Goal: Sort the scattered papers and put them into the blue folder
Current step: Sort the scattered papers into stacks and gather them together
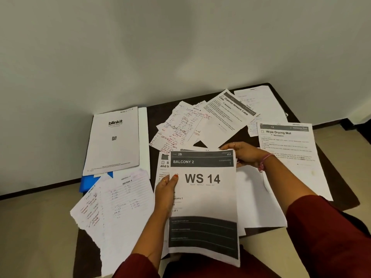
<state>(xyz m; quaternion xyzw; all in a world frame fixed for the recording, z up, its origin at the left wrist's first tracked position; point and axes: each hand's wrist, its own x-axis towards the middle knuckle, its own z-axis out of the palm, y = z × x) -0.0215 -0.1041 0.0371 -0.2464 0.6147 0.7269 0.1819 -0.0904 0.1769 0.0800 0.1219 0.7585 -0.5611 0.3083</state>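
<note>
Holding "WS 14" sheet (202, 197) — grey-banded print, both hands.

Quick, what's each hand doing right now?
Left hand: pinches the WS 14 sheet at its left edge.
Right hand: grips the same sheet's top right corner.

Dark table (339, 194) against pale wall (140, 47), beige floor (34, 233)

Left hand (166, 189) thumb on top, fingers curled under; right hand (244, 154) pinching, wrist bent.
</note>
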